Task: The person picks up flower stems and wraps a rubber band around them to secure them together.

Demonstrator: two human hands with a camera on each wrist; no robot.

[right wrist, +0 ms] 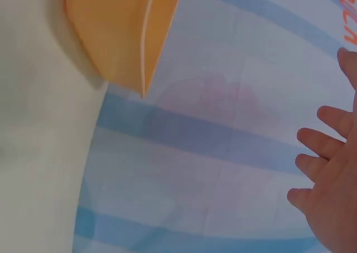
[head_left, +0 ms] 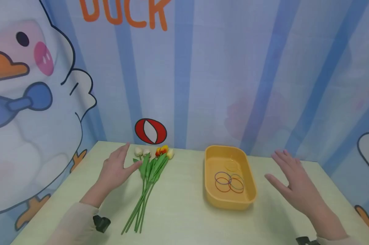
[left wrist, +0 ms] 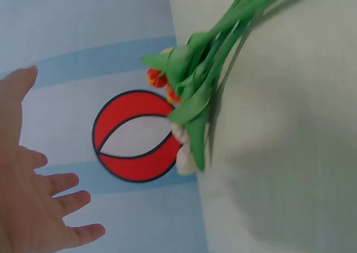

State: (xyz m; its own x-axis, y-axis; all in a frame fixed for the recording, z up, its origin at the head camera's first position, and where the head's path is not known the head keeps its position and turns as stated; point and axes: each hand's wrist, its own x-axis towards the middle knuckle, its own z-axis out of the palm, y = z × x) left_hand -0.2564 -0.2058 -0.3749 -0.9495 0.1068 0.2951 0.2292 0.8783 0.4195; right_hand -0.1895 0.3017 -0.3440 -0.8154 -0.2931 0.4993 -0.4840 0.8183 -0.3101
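A bunch of artificial-looking tulips lies on the table, green stems crossing toward the front, with white, cream and orange-red heads at the back. My left hand hovers just left of the bunch, thumb spread from the straight fingers, holding nothing. In the left wrist view the tulips are apart from the left hand. A yellow plastic basin stands to the right, with several thin coloured rings inside. Right of the basin, my right hand is raised with fingers extended, also holding nothing.
The pale table ends at the back against a blue-striped cloth backdrop. The cloth carries a printed duck at the left and a red-and-white ball print behind the tulips. Dark wrist devices sit at the sleeves.
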